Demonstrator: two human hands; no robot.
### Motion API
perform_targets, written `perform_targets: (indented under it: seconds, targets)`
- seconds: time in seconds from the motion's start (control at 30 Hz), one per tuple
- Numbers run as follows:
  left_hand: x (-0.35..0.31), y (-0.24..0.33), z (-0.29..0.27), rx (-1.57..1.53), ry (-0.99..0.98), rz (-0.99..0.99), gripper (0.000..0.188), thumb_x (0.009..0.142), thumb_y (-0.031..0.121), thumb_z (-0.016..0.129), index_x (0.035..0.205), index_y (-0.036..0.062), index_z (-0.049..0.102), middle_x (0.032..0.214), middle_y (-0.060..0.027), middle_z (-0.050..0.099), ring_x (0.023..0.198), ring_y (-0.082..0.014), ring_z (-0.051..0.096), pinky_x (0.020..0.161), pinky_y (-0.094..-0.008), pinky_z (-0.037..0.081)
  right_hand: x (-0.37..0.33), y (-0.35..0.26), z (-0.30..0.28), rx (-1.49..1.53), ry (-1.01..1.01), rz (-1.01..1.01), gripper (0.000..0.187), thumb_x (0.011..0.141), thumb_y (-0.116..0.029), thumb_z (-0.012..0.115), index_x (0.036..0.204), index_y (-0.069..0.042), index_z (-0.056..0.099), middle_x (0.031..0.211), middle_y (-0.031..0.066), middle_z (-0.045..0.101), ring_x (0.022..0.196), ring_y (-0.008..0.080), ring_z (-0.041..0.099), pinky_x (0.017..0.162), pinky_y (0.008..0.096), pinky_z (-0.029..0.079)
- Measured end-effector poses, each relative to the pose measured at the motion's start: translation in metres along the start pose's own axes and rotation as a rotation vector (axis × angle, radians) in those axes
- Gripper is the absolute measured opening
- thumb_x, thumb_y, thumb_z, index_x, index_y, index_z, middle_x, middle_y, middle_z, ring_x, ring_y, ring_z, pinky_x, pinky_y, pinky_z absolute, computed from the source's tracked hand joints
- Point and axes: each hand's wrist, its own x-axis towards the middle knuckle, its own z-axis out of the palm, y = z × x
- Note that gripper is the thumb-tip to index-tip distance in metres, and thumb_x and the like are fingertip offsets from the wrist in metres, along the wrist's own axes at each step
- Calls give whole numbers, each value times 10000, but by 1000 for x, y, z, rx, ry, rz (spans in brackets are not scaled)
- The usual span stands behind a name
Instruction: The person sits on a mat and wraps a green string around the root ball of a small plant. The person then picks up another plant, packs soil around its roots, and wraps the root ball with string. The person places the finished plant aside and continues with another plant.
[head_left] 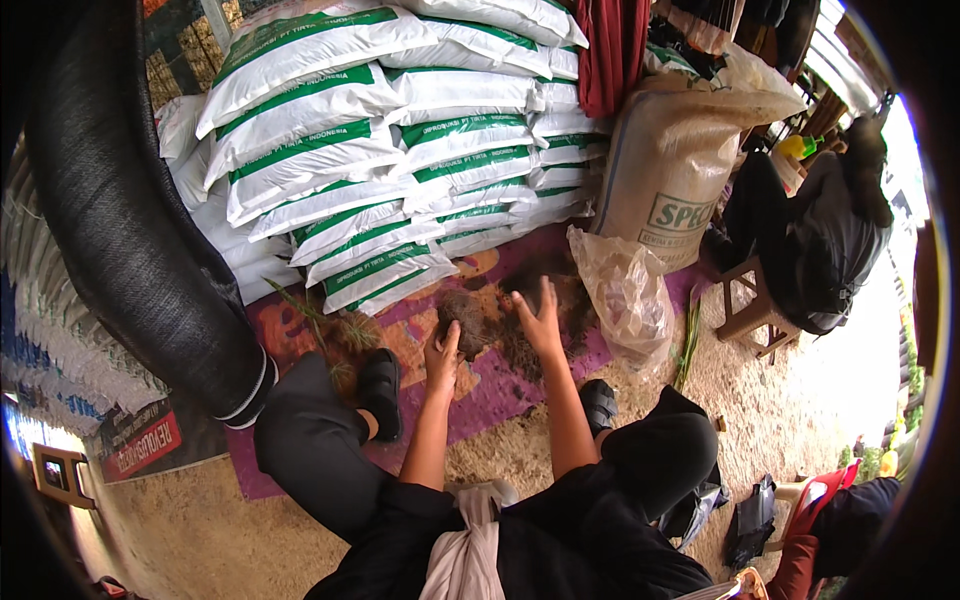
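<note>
Head view: a clump of soil [463, 322], seemingly already rounded, is held by the left hand's [441, 360] curled fingers at the purple mat [505, 397]; the right hand's [541, 325] fingers are spread wide, nothing gripped. Loose soil [521, 362] is left nearby, apparently unused.

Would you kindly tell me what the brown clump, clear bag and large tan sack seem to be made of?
Brown clump by the left hand: probably soil, matte, judging by its rough, dark surface.
Clear bag: likely thin plastic film, shiny, given its see-through crinkles.
Tan sack: perhaps woven plastic, slightly glossy with soft creases; any weave is too fine to confirm.
</note>
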Motion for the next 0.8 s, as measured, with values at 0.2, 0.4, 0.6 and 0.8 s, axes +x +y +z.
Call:
perform_targets:
  seconds: [0.2,0.4,0.6,0.8]
  targets:
    - [0,3,10,122,-124,149,441,775,188,662,1113,-36,490,1036,-102,550,911,-155,553,756,-262,462,-17,-48,10,460,-468,30,635,715,-220,715,1216,38,422,1099,187,546,991,199,540,841,309,428]
    - [-1,7,11,155,-238,205,397,762,138,675,1080,-38,517,1014,-104,569,923,-155,553,761,-264,459,-16,-57,1,370,-340,31,491,683,-156,728,1083,52,534,912,156,623,839,171,594,749,292,470]
    - [-3,15,11,120,-294,200,398,763,153,678,1083,-29,525,1000,-90,578,909,-146,556,764,-258,450,-15,-56,-4,455,-331,56,450,682,-133,731,1049,55,552,900,123,625,820,141,579,730,278,472]
    - [-4,14,11,60,-284,114,441,767,224,678,1098,-22,520,1032,-86,562,932,-143,542,778,-262,441,-12,-42,-6,576,-295,131,423,707,-120,720,1054,57,554,915,103,620,819,133,571,730,262,465]
